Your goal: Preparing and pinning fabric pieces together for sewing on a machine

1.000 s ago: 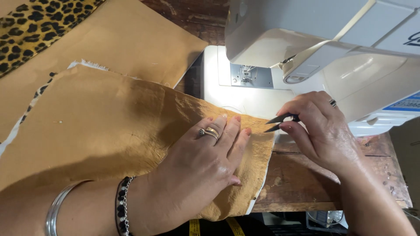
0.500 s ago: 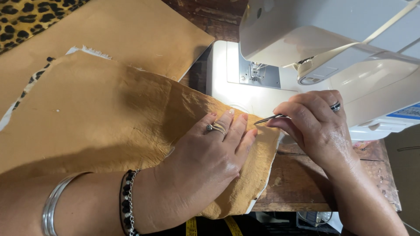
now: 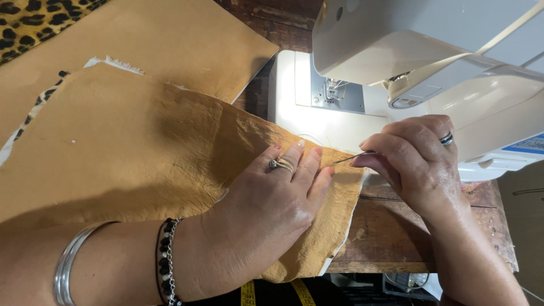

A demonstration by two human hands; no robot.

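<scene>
Tan fabric spreads over the tabletop's left side, its right end draped off the front edge. Your left hand presses it flat, fingers spread. Your right hand pinches a thin metal tool beside the white sewing machine.

The left hand lies palm down, fingers together and stretched flat, wrist straight. Just beside its fingertips, the right hand is curled, thumb and forefinger apparently pinched, forearm angled back toward the body.
</scene>
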